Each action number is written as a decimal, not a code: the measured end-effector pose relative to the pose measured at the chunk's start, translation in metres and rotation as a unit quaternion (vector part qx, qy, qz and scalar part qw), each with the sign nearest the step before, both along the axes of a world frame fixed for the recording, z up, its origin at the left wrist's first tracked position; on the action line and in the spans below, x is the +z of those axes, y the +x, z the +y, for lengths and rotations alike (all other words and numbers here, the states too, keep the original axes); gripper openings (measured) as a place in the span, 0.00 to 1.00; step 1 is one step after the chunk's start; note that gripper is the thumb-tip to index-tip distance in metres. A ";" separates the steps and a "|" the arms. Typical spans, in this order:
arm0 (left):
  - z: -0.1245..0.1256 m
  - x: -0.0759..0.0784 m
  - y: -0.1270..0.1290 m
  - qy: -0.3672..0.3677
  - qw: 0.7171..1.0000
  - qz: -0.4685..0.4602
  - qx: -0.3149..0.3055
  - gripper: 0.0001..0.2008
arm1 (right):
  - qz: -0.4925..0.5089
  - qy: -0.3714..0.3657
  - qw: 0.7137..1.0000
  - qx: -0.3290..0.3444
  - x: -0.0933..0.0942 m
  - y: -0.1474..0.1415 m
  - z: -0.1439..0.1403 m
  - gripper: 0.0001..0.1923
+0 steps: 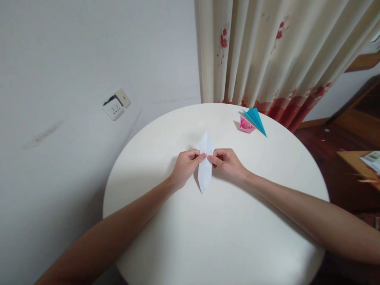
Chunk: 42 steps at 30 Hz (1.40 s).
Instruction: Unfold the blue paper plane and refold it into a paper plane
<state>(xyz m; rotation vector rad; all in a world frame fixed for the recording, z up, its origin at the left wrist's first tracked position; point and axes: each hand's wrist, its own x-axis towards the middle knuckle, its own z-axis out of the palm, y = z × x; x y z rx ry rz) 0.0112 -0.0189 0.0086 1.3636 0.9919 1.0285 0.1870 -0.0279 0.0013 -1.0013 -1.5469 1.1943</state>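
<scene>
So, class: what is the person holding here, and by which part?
A folded white paper, long and pointed at both ends. The left hand and right hand pinch it at its middle, one on each side edge.

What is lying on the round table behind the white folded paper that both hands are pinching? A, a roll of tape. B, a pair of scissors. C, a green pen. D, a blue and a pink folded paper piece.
D: a blue folded paper piece lies against a pink folded paper piece near the far edge of the table, beyond the white folded paper.
</scene>
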 end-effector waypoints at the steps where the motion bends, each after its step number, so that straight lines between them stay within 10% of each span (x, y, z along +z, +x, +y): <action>1: 0.000 0.000 0.000 0.000 1.000 0.003 -0.001 0.19 | -0.005 0.001 1.000 0.000 -0.001 0.000 0.000 0.23; 21: 0.000 -0.001 -0.002 0.063 0.992 0.113 -0.012 0.22 | 0.070 -0.029 0.995 -0.059 0.004 -0.001 0.002 0.20; 42: -0.003 0.000 0.000 -0.054 0.997 0.048 -0.024 0.20 | -0.006 -0.021 1.000 -0.020 -0.003 0.000 0.003 0.29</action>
